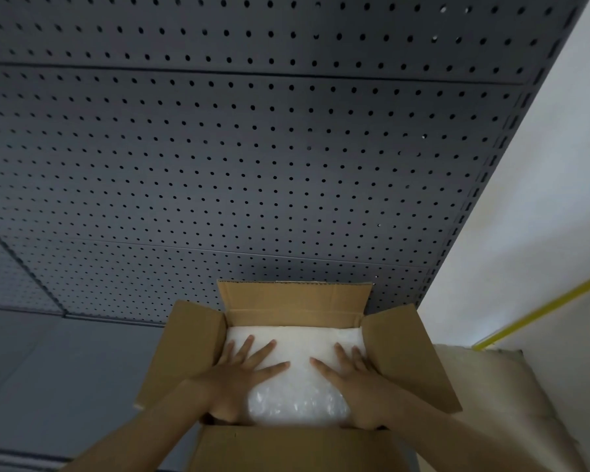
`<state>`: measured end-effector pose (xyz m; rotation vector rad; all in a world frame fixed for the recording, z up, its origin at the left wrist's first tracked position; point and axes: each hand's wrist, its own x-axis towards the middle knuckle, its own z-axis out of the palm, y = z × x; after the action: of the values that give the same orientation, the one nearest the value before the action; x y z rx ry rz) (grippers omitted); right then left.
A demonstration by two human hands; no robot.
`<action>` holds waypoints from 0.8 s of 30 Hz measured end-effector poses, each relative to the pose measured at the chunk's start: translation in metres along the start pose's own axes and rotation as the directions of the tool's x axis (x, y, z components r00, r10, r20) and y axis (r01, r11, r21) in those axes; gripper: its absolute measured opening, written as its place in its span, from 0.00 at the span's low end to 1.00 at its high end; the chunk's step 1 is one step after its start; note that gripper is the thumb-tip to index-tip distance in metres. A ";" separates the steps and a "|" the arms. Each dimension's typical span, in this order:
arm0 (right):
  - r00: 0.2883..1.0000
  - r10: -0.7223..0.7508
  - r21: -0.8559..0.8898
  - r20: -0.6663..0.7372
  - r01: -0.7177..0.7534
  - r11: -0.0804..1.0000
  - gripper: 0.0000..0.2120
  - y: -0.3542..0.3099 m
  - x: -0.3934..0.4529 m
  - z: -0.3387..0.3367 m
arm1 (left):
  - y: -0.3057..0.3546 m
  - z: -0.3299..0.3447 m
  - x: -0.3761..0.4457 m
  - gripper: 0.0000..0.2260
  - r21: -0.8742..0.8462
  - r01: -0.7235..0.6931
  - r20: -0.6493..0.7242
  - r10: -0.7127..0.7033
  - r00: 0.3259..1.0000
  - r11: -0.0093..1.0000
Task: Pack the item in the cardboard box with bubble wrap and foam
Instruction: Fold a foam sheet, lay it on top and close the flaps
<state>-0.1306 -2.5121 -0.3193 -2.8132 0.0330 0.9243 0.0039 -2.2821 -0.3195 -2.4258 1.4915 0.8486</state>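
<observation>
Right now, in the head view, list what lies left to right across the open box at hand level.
Left flap → left hand → bubble wrap → right hand → right flap.

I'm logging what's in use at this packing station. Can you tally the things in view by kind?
Cardboard box: 1
Open box flaps: 4
White bubble-wrapped bundle in the box: 1
Hands pressing flat on it, left hand and right hand: 2
Total: 8

Head view looks steeply down, close over box (297, 301).
</observation>
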 end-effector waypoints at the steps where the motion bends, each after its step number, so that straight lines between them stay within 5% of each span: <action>1: 1.000 0.008 0.010 -0.001 -0.008 1.000 0.46 -0.001 -0.001 0.002 | -0.001 0.001 0.000 0.45 -0.001 -0.004 -0.010 0.004 1.000 1.000; 11: 0.998 0.031 0.107 -0.055 -0.025 0.994 0.43 -0.012 -0.029 -0.004 | -0.002 -0.013 -0.029 0.43 -0.038 -0.017 -0.050 0.015 0.999 0.999; 24: 0.959 0.165 0.206 -0.231 -0.118 0.971 0.32 -0.011 -0.082 -0.019 | -0.014 -0.030 -0.084 0.27 -0.191 0.292 -0.255 -0.335 0.907 0.937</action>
<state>-0.1849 -2.5077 -0.2541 -2.7531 0.3433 0.5559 -0.0006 -2.2239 -0.2510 -2.8960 1.0920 0.5802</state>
